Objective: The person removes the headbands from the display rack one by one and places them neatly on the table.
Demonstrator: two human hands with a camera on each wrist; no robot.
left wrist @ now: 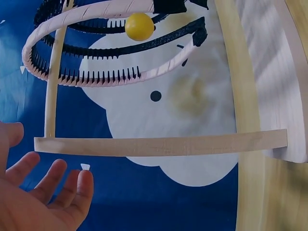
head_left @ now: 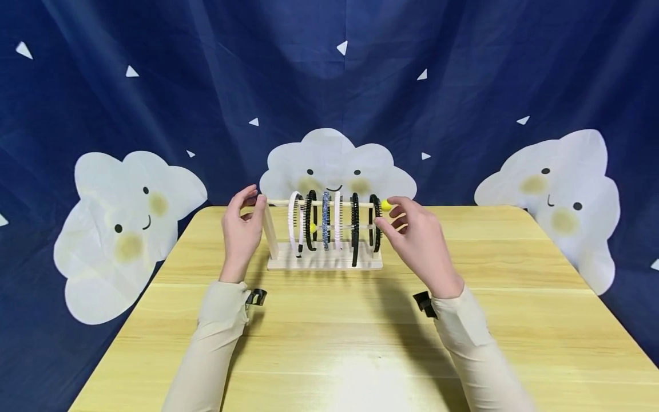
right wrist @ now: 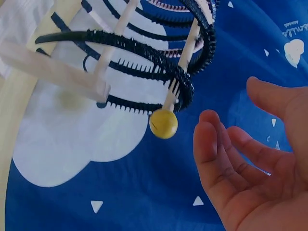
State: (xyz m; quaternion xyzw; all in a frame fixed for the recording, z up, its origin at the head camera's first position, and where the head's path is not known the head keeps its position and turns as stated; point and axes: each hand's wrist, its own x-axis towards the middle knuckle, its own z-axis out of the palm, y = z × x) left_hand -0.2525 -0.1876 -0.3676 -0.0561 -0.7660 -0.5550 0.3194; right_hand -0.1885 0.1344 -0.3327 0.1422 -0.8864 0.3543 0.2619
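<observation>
A wooden rack [head_left: 324,263] stands on the table with several toothed headbands hung over its upper rod. They include a pale one [head_left: 292,223], a glittery blue one [head_left: 326,220] and a black one [head_left: 355,229]. A yellow ball [right wrist: 163,123] caps the rod's right end. My left hand [head_left: 243,229] is beside the rack's left post [left wrist: 159,146]; its loosely bent fingers are just off the post and hold nothing. Near the yellow ball, my right hand [head_left: 419,243] has its thumb and fingers apart, with a gap between them and the ball in the right wrist view.
The rack rests on a light wooden table [head_left: 329,332], toward its far edge. Behind hangs a dark blue curtain [head_left: 329,68] with white cloud faces. Another yellow ball [left wrist: 139,26] shows among the headbands, on a lower rod.
</observation>
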